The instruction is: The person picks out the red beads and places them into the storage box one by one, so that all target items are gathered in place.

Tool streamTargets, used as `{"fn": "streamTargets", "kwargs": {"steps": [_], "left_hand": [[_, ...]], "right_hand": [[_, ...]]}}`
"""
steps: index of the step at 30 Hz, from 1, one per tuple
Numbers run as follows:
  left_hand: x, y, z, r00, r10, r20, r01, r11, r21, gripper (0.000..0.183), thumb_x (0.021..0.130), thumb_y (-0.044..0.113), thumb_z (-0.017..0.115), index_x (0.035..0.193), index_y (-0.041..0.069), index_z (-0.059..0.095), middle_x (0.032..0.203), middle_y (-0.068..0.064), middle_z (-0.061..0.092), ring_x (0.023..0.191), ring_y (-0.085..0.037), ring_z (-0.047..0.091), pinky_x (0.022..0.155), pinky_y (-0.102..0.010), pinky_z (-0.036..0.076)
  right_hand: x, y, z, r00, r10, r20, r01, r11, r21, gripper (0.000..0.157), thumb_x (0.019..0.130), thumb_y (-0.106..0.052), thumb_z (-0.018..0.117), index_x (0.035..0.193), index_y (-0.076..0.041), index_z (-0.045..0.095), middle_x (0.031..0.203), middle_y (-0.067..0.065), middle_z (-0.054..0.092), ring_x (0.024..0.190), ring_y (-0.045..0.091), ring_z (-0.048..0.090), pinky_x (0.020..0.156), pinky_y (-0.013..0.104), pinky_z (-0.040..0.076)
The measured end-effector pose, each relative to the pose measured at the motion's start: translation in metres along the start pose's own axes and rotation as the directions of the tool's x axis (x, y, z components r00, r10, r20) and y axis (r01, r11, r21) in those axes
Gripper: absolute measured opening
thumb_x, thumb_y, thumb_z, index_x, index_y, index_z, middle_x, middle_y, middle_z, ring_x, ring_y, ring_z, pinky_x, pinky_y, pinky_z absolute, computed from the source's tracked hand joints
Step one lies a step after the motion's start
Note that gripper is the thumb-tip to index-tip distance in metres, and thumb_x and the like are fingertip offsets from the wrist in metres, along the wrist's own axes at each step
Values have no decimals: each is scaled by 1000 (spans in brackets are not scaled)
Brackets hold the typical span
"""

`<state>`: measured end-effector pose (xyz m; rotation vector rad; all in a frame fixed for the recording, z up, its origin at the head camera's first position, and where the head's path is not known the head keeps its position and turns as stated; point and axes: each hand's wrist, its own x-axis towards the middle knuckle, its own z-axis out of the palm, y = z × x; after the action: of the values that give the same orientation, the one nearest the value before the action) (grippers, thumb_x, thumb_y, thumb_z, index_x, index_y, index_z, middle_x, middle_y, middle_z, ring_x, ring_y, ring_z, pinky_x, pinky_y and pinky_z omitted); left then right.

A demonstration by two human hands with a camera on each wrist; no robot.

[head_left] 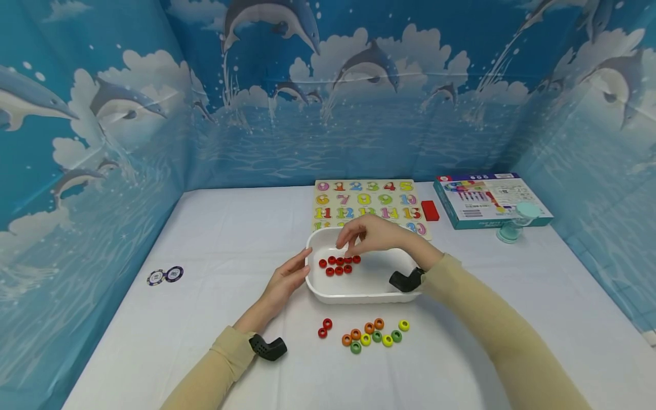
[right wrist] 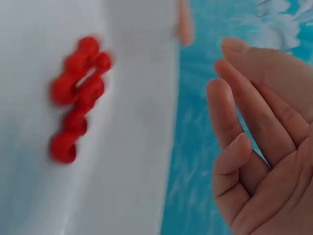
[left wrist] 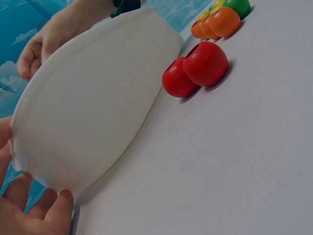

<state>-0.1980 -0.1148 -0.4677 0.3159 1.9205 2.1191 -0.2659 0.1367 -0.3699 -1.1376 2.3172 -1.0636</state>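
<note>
A white plastic tray (head_left: 374, 285) stands mid-table with several red beads (head_left: 339, 270) grouped on its left part. My left hand (head_left: 283, 283) rests its fingertips against the tray's left end, close to the rim; the left wrist view shows those fingers (left wrist: 59, 210) at the outer wall. Over the tray hangs my right hand (head_left: 376, 233), its fingers bent loosely above the beads. In the right wrist view, nothing shows between the thumb (right wrist: 264, 66) and the fingers. Two red beads (head_left: 325, 328) lie on the cloth in front of the tray.
Several orange, yellow and green beads (head_left: 376, 336) lie in front of the tray. Behind it are a number board (head_left: 365, 200), a red block (head_left: 430, 210), a flat box (head_left: 492, 200) and a teal-ended hourglass (head_left: 517, 222). Two round chips (head_left: 165, 275) lie far left.
</note>
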Motion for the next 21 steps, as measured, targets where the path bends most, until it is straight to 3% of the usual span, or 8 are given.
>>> {"fn": "streamTargets", "kwargs": {"steps": [4,10,18,21], "left_hand": [[0,-1,0,1000,14,2,-14,1000,1,47,88,24,56,134,19,43,145,1,22,130,-18,23,99,-31,34],[0,-2,0,1000,19,-13,-19,1000,6,48,87,28,58,132,21,45,144,4,25,129,-15,27,98,-30,35],[-4,8,3,1000,10,21,-10,1000,4,48,92,15,50,137,9,36,145,-1,20,129,-17,25,100,-31,32],[-6,14,5,999,12,31,-12,1000,9,47,92,13,48,137,8,35,146,-3,19,130,-17,24,101,-31,31]], "right_hand": [[-14,-25,5,995,-73,-69,79,993,83,21,78,-19,70,99,-16,66,94,-1,64,77,14,58,61,30,48],[-35,-44,41,982,-146,-124,162,977,136,23,78,-20,70,100,-16,66,94,0,64,80,15,57,69,31,51],[-51,-47,96,974,-225,-40,227,934,277,27,80,-18,67,106,-10,62,104,-1,63,93,20,59,81,34,50],[-54,-45,114,972,-234,-16,230,937,263,28,82,-18,66,108,-11,61,106,-1,62,96,19,58,83,35,49]]}}
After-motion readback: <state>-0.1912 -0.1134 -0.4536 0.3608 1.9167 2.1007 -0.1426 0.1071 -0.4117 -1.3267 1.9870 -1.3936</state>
